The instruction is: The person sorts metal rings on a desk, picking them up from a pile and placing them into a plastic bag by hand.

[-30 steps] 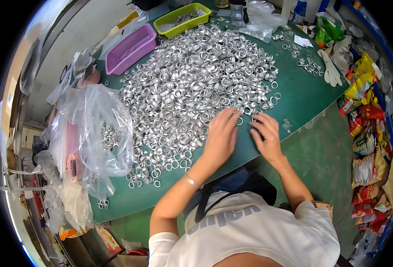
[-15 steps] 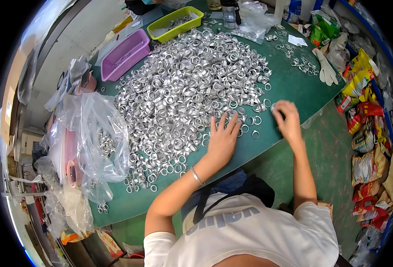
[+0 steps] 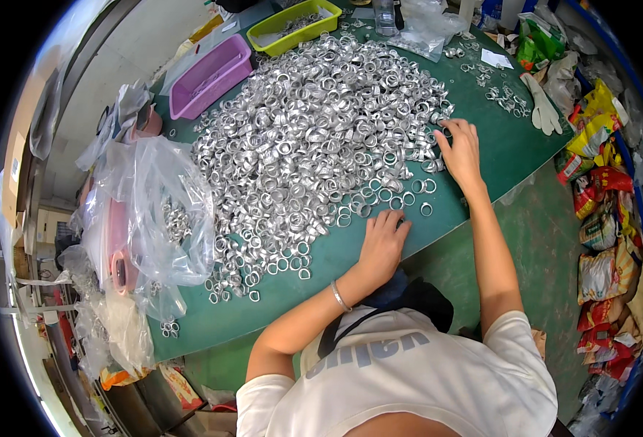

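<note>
A large heap of silver metal rings (image 3: 314, 131) covers the middle of the green table (image 3: 248, 320). My right hand (image 3: 461, 151) is at the heap's right edge, thumb and fingers bent around a small metal ring (image 3: 446, 132). Closer to the table's front edge, my left hand (image 3: 383, 244) rests on the surface with bent, slightly parted fingers, and nothing shows in it. Just beyond its fingertips lie several loose rings (image 3: 385, 194), apart from the heap.
Behind the heap stand a purple basket (image 3: 212, 80) and a yellow-green basket (image 3: 292, 29). Clear plastic bags (image 3: 161, 218) take up the left side. A white glove (image 3: 543, 105) and small metal pieces (image 3: 507, 100) lie far right. Bright packages (image 3: 601, 189) line the right.
My right hand has moved away from me to the heap's right edge. My left hand has drawn back from the loose rings toward the front edge, its fingers now more bent. The view has shifted slightly.
</note>
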The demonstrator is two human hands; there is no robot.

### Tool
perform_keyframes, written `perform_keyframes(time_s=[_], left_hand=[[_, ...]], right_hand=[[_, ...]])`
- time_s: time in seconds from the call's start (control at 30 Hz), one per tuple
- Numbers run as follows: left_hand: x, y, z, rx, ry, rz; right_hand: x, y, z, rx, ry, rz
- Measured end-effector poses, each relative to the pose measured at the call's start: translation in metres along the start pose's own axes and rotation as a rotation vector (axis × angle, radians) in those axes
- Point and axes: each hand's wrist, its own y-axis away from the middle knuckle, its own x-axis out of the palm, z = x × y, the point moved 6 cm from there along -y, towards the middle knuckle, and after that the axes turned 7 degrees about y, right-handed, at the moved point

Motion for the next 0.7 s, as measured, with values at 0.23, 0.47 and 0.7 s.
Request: perform_keyframes(time_s=[0.23,0.47,0.7], left_hand=[[-0.014,0.013,0.015,-0.123,0.073,-0.003],[-0.019,0.02,0.014,-0.125,0.258,-0.037],[-0.028,0.024,0.014,-0.312,0.337,-0.124]], right_hand=[[0.007,0.015,0.01,-0.047,0.046,0.068],[0.007,0.011,0.008,0.033,-0.125,0.027],[-0.025,0.08,0.095,-0.287,-0.404,0.283]])
